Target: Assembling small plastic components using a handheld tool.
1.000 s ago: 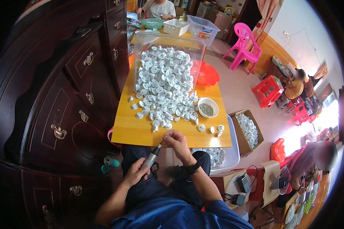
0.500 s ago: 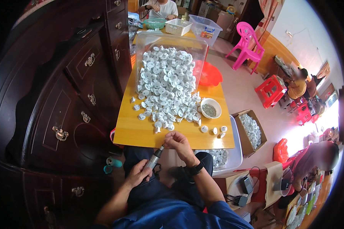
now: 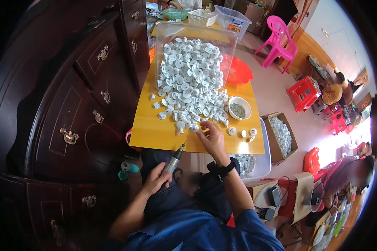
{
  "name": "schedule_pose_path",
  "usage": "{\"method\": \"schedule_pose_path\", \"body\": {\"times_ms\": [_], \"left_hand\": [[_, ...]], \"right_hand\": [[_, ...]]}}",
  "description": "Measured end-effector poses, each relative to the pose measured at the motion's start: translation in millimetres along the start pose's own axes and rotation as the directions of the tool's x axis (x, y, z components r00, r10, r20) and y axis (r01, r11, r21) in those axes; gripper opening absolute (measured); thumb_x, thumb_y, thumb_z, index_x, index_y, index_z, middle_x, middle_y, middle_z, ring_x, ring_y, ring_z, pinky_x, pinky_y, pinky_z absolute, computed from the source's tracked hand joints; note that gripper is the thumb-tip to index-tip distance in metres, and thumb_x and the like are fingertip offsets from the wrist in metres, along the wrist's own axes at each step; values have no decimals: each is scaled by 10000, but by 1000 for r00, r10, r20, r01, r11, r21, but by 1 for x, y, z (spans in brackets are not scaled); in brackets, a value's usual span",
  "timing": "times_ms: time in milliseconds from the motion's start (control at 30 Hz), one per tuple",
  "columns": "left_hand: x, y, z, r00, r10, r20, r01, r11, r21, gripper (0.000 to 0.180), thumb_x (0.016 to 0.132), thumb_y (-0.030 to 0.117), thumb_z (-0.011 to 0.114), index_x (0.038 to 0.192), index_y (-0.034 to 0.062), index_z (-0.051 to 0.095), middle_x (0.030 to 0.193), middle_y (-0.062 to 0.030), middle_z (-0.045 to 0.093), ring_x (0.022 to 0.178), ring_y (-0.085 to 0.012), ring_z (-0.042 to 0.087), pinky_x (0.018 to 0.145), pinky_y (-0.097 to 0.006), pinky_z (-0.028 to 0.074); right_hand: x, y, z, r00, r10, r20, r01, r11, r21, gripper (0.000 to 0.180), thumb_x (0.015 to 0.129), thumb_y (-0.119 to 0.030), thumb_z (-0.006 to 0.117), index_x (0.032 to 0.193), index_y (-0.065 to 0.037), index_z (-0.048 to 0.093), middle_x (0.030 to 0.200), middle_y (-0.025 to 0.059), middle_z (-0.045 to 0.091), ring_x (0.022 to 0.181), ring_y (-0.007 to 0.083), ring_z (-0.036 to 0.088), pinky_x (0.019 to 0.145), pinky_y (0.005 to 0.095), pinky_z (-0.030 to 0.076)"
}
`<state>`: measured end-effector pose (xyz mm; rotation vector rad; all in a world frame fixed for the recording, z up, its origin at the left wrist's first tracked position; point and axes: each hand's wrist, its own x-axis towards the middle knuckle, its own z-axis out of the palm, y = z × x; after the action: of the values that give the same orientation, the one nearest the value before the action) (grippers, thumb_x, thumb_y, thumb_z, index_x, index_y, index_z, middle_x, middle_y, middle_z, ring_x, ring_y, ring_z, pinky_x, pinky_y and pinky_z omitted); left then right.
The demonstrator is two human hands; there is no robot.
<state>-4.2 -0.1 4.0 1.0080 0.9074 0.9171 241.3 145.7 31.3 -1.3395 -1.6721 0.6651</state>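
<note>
While the left hand [image 3: 157, 179] is kept low over the lap, a slim rotary tool [image 3: 174, 157] is gripped in it, fingers wrapped round the grey body and the fine tip pointed up toward the near edge of the yellow table [image 3: 155, 129]. The right hand [image 3: 213, 139] is stretched over that edge, palm down, with a dark watch [image 3: 222, 169] on its wrist. Its fingertips are laid at the near fringe of the heap of white plastic parts [image 3: 190, 79]; whether one part is pinched between them cannot be told, since the fingers are curled and small in the view. The heap is spread from a clear bin [image 3: 167, 31] at the far end down to the middle of the table. A white bowl [image 3: 239, 108] with grey bits is set just right of the heap, and a few loose parts [image 3: 243, 133] are scattered near the right hand. A carton [image 3: 295, 144] of more parts is seen on the floor to the right, beside a grey tray [image 3: 264, 165] under the table edge. A dark cabinet [image 3: 71, 104] is stood along the left.
</note>
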Motion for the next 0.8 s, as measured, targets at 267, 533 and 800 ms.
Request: {"method": "schedule_pose_path", "body": {"times_ms": [267,533,800], "left_hand": [[2,-1,3,998,-48,-29,48,999,5,282,1003,232,550,1182,18,520,798,-65,584,610,-122,549,571,-252,468],[-4,4,2,999,-8,-53,8,1000,-9,289,1004,263,570,1138,10,531,787,-59,580,607,-108,550,552,-244,463],[6,-3,5,999,-16,31,14,999,45,303,1010,272,571,1171,18,532,795,-27,579,611,-83,549,572,-229,459]], "right_hand": [[11,6,20,992,-79,100,114,904,-412,317,788,-209,765,1041,-81,624,1041,175,626,891,396,649,777,468,538],[13,12,29,985,-134,106,165,908,-386,324,783,-140,702,1067,-37,585,900,229,643,840,410,653,753,481,531],[-12,23,-4,974,143,177,-205,892,403,172,912,-25,620,1078,-30,665,891,-22,674,783,54,599,706,225,491]]}}
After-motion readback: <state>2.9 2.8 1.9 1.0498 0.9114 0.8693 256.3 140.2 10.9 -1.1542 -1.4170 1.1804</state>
